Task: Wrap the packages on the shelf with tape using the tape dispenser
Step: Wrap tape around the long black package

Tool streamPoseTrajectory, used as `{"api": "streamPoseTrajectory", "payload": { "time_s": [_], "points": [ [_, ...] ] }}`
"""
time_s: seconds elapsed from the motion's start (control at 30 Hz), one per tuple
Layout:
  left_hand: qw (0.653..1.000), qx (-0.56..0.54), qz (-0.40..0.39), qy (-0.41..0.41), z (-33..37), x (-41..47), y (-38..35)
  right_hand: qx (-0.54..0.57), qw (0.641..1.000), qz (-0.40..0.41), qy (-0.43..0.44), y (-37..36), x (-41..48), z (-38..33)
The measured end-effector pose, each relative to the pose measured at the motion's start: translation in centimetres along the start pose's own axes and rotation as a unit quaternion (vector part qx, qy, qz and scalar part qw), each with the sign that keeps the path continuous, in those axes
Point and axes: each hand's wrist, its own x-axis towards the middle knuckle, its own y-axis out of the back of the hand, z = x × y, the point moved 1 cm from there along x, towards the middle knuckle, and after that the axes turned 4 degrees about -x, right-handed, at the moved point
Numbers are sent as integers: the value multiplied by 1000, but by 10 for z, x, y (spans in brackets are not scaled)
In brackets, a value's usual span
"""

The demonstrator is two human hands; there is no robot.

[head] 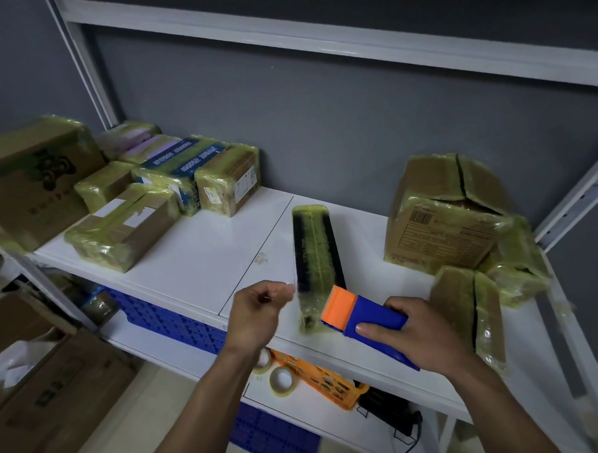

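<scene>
Right hand (pixel 419 334) grips one blue-and-orange tape dispenser (pixel 363 321), its orange end at one narrow taped package (pixel 316 256). Left hand (pixel 257 313) is curled, its hold unclear. White shelf (pixel 206 257), grey wall (pixel 320 122). Three taped boxes (pixel 444 216) stand at the right and two tape rolls (pixel 282 378) below.

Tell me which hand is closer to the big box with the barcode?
Right. The right hand, gripping the tape dispenser, sits in front of the big box, slightly left. The left hand is farther left, past the black package.
</scene>
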Motion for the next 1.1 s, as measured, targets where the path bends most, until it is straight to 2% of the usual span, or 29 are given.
{"api": "streamPoseTrajectory", "payload": {
  "time_s": [0.2, 0.43, 0.53, 0.63, 0.87, 1.1],
  "points": [
    [998, 26, 50, 12, -17, 1, 15, -67, 997, -15, -20, 0, 8, -4],
    [998, 12, 54, 25, -27, 2, 26, -128, 990, -49, -17, -1, 9, -11],
    [999, 12, 38, 37, -31, 3, 27, -151, 988, -36, -15, 1, 11, -14],
    [997, 15, 60, 55, -40, 1, 26, -165, 986, 5, -3, 0, 16, -15],
    [993, -14, 97, 62, -60, 3, 27, -264, 964, 35, -10, -9, 37, -33],
    [989, -10, 128, 73, -75, 22, 16, -334, 941, -11, -59, -17, 58, -48]
  ]
}}
